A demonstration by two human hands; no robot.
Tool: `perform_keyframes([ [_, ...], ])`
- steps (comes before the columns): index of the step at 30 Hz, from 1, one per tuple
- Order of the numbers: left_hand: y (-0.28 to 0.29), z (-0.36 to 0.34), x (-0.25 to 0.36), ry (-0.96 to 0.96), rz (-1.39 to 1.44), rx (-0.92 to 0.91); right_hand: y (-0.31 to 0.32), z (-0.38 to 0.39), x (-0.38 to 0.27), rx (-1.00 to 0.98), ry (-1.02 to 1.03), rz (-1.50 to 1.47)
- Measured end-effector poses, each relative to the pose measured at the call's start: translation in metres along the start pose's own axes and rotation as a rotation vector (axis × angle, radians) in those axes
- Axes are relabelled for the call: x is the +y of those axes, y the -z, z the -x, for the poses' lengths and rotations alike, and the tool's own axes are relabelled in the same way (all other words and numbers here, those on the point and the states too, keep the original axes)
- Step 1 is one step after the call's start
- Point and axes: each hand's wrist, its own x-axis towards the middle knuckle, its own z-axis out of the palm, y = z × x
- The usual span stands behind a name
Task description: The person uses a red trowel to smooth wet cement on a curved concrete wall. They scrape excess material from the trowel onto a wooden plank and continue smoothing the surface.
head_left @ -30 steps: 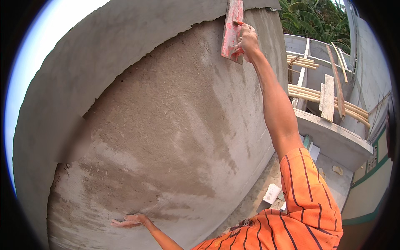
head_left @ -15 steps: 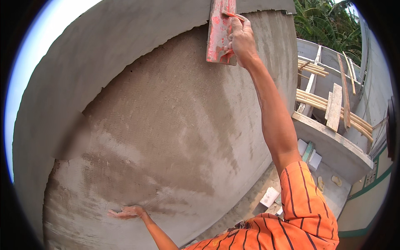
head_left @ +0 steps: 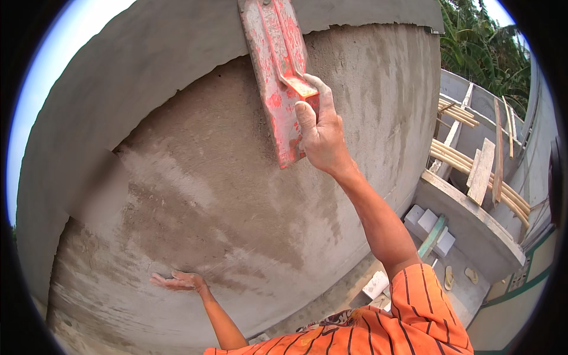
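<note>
My right hand (head_left: 326, 142) is wrapped round the handle of a long plastering float (head_left: 267, 77), worn red and smeared with grey mortar. The float lies tilted near the top of the wall, across the ragged lower edge of a smooth grey plaster layer (head_left: 154, 65). Below that edge the wall (head_left: 207, 171) is rougher, with brown damp patches and pale streaks. Low on the left, my left hand (head_left: 178, 281) is open, fingers stretched out and dusty, with nothing in it. Whether it touches the wall I cannot tell.
On the right, bamboo poles (head_left: 458, 160) and wooden planks (head_left: 482, 171) lie over a low walled enclosure. Pale blocks (head_left: 426, 220), a green strip (head_left: 432, 235) and sandals (head_left: 449, 278) are on the ground below. Another white block (head_left: 376, 284) sits near the wall's foot.
My right hand has brought the float down and to the left, and its top now leans left. My left hand has risen slightly and stays open.
</note>
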Motion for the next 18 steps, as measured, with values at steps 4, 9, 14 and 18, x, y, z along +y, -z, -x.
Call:
perform_keyframes([
  [4,0.002,-0.003,0.009,-0.003,0.052,-0.031,0.001,0.019,-0.001,-0.099,-0.039,0.016],
  [9,0.011,0.005,-0.003,-0.05,0.067,-0.16,0.007,-0.059,-0.027,0.036,-0.359,-0.122],
  [14,0.009,0.005,-0.023,-0.109,0.016,-0.119,-0.047,0.047,-0.025,0.024,0.087,0.095],
  [18,0.016,0.0,-0.019,-0.108,0.051,-0.131,-0.02,-0.045,-0.048,0.039,-0.262,-0.037],
])
